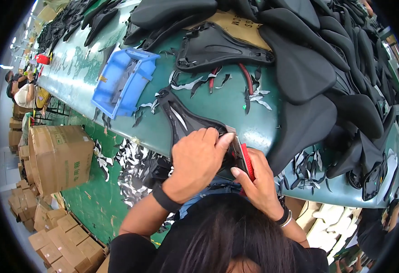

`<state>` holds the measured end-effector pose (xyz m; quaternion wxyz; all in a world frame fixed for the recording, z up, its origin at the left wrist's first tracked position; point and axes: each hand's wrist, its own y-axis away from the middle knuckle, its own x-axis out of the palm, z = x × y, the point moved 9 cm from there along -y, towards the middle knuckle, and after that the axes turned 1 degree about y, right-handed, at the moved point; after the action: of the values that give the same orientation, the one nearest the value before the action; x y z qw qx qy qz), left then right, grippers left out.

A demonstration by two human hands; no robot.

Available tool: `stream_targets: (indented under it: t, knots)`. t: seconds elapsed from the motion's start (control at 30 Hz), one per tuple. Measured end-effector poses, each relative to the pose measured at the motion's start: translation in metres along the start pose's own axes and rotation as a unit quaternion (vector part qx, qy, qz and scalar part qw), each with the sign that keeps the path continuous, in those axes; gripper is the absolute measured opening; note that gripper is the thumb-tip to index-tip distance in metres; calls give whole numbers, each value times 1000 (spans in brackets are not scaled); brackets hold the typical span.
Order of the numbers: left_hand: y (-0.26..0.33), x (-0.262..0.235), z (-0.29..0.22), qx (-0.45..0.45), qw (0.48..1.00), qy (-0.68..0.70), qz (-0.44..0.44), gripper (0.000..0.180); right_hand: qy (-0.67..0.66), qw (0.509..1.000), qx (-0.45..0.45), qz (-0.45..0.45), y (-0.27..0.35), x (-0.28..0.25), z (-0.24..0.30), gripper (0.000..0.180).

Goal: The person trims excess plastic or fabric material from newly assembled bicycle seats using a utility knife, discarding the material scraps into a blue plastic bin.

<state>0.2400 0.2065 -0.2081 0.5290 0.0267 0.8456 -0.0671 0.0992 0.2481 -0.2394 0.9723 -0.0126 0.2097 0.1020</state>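
A black bicycle saddle [191, 119] lies underside up at the table's near edge, its narrow nose pointing away to the left. My left hand [198, 157] is closed over its near part, thumb stretched toward a metal strip. In my right hand [259, 182] is a cutter knife [246, 160] with a red ribbed grip and a metal front, angled against the saddle's right side. My left hand covers much of the saddle, so the exact point of contact is hidden.
More black saddles [302, 63] are heaped at the right and back. A blue bin [135, 93] stands at the left, and red tool handles [246, 78] lie among trimmed scraps [188, 85]. Cardboard boxes [60, 157] and a scrap pile [131, 170] are on the green floor.
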Motion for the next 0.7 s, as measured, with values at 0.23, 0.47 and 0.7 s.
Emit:
stream_targets:
  t: [0.23, 0.47, 0.7]
  knots:
    - [0, 9, 9, -4, 995, 92, -38, 23, -175, 964, 193, -56, 14, -18, -27, 36]
    - [10, 3, 20, -6, 973, 212, -86, 14, 231, 969, -87, 27, -10, -38, 34, 54]
    - [12, 1, 31, -5, 951, 295, -90, 10, 352, 905, -124, 205, -35, 0, 49, 61]
